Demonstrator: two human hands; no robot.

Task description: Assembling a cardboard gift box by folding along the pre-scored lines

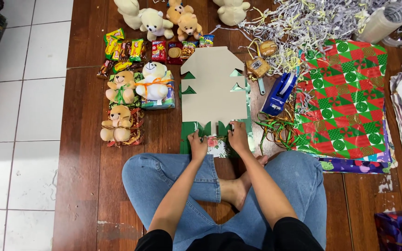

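A flat, unfolded cardboard gift box (212, 88), plain beige inside with green patterned edges, lies on the wooden floor in front of my crossed legs. My left hand (197, 145) presses on its near left flap. My right hand (238, 137) presses on the near right flap. Between my hands lies a small floral card (218, 147). Both hands rest with fingers down on the cardboard, gripping its near edge.
Small teddy bears (136, 88) and snack packets (138, 50) lie to the left. A blue tape dispenser (279, 94), ribbon tangle (275, 128), shredded paper (303, 23), a tape roll (381, 22) and stacked red-green wrapping sheets (345, 100) lie to the right.
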